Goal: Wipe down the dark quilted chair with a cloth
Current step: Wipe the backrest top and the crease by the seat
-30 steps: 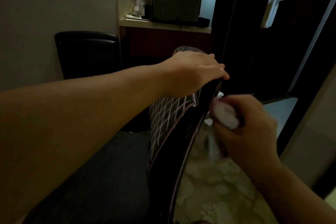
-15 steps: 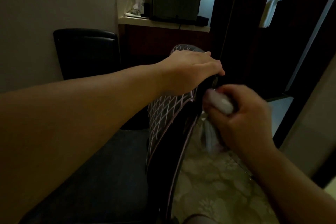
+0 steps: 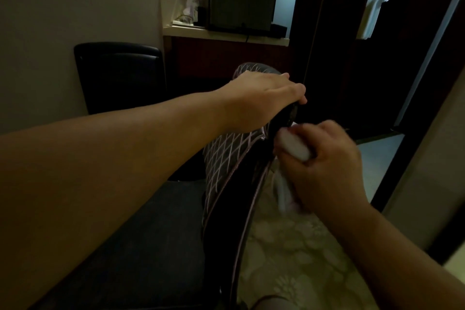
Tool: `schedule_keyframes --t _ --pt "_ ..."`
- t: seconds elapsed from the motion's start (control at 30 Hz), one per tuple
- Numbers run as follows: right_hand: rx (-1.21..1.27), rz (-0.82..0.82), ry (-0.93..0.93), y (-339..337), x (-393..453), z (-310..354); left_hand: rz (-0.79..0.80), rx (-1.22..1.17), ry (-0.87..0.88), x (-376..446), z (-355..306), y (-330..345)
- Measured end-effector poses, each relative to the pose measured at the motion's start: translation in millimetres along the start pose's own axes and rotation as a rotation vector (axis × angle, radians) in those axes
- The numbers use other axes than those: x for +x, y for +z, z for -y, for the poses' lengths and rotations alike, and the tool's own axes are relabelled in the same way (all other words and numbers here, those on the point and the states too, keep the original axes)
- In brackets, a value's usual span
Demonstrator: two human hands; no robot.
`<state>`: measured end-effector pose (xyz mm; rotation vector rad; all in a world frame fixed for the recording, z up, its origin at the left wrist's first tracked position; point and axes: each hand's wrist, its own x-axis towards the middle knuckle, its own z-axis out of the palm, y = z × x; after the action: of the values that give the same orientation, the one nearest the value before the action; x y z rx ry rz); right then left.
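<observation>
1. the dark quilted chair with pale diamond stitching (image 3: 226, 158) stands centre frame, its backrest seen edge-on.
2. the left hand (image 3: 261, 100) grasps the backrest's top edge, fingers curled over it.
3. the right hand (image 3: 324, 171) clenches a white bunched cloth (image 3: 294, 145) against the chair's rear edge, just below the left hand.
4. right of the chair lies open pale patterned floor (image 3: 297, 254); a black padded chair (image 3: 118, 75) stands behind it by the wall.

I see my left hand (image 3: 261, 100) on top of the dark quilted chair back (image 3: 226, 158); my right hand (image 3: 324, 171) holds the white cloth (image 3: 293, 145) against its rear edge. A black padded chair (image 3: 118, 75) stands behind, left.
</observation>
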<state>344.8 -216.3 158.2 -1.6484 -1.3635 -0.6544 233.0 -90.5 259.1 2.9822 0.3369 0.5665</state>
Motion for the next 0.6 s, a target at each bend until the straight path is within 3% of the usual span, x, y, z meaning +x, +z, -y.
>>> schedule_keyframes --t 0.23,0.43,0.6 --pt "0.05 -0.132 0.001 0 22 -2 -0.007 -0.105 -0.01 -2 0 0" --pt "0.01 0.097 -0.045 31 -45 -12 0.013 -0.069 -0.019 -2 -3 4" --pt "0.015 -0.09 0.01 19 -18 -17 0.027 0.0 0.037 -1 0 5"
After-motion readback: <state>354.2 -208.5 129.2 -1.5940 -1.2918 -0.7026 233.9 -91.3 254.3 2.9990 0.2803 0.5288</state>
